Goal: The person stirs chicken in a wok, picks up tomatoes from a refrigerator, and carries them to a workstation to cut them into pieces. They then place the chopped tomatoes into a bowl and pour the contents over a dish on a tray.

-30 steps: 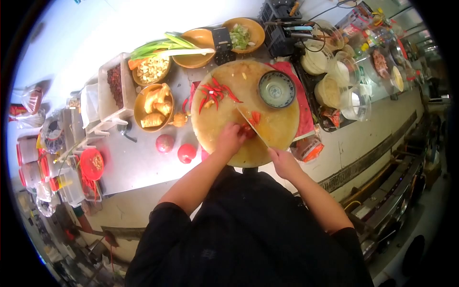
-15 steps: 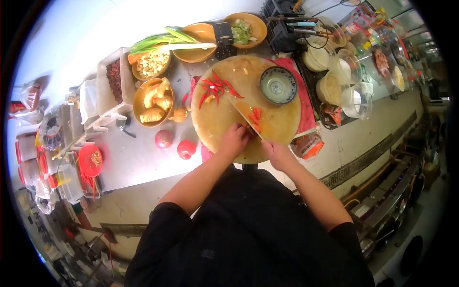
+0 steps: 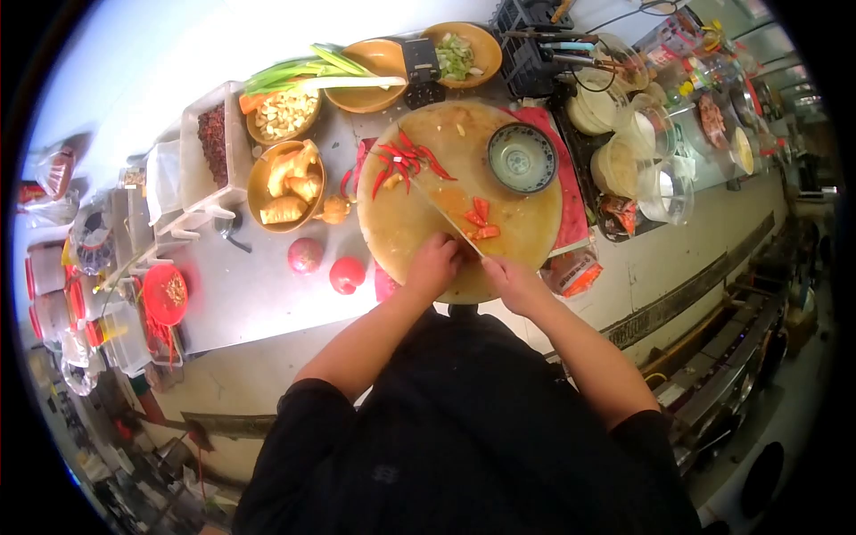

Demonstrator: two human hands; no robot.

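Note:
My right hand is closed round the handle of a knife, whose long blade slants up and left across the round chopping board. Just left of the blade, my left hand presses down with curled fingers; what lies under them is hidden. Cut red pieces, juicy looking, rest right of the blade. Whole red chillies are heaped at the board's upper left. A blue-and-white bowl stands on the board's upper right.
Left of the board are a bowl of ginger, a red onion and a round red tomato-like item. Behind stand a bowl of garlic, green onions and a bowl of chopped greens. Several tubs line the right.
The knife has shifted slightly left, away from the cut red pieces, which now lie apart from the blade. Another piece shows beside them. Both hands stay close to where they were.

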